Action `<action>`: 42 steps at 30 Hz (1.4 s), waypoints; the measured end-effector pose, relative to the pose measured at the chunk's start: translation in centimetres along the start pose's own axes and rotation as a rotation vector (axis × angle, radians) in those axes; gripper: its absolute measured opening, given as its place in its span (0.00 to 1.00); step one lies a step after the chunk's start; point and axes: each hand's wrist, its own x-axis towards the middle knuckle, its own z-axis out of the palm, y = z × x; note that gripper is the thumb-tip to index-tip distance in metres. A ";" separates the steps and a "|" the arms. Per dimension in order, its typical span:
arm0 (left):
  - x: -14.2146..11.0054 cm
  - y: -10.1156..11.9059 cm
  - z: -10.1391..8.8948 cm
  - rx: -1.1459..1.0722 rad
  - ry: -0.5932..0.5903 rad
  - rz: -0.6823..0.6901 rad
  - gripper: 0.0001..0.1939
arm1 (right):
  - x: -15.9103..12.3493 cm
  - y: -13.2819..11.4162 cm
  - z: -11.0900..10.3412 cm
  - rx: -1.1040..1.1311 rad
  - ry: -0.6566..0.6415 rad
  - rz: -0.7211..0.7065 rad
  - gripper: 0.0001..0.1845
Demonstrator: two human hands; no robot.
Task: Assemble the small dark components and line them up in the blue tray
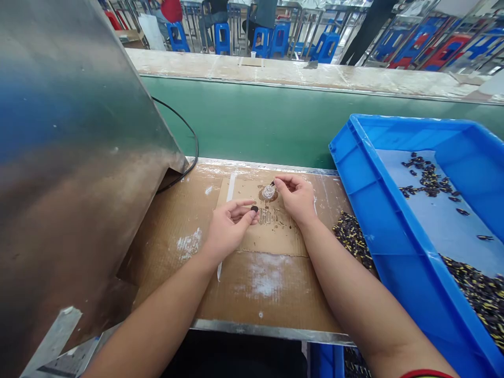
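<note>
Over the cardboard-covered bench [220, 310], my left hand [230, 226] pinches a small dark round piece [254, 209] between thumb and fingers. My right hand [295, 195] is closed around a tiny dark part [272, 183], too small to name. That part is at the upper edge of a whitish, clear-looking blob [269, 192] ringed by a brown stain; whether it touches the blob I cannot tell. Just below the blob, several whitish strips [265, 216] mark the cardboard sheet [275, 241], with dark crumbs about them.
A blue crate [397, 220] at right holds small black-and-yellow parts [478, 299] and white paper [441, 226]. More such parts [352, 233] lie beside it. A metal housing [79, 157] rises at left, near a black cable [192, 131]. Seated people and blue stools [222, 38] are beyond the green partition [255, 115].
</note>
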 end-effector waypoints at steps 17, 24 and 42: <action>3.6 -1.7 -5.2 1.110 0.169 0.687 0.12 | 0.3 0.6 0.1 0.063 -0.008 -0.002 0.17; 1.4 -0.5 -5.6 1.346 0.208 0.584 0.14 | 0.1 0.2 0.0 0.072 -0.021 -0.013 0.19; -14.6 0.1 -10.4 1.433 0.219 0.577 0.19 | -0.4 1.6 -0.6 0.070 0.062 -0.050 0.22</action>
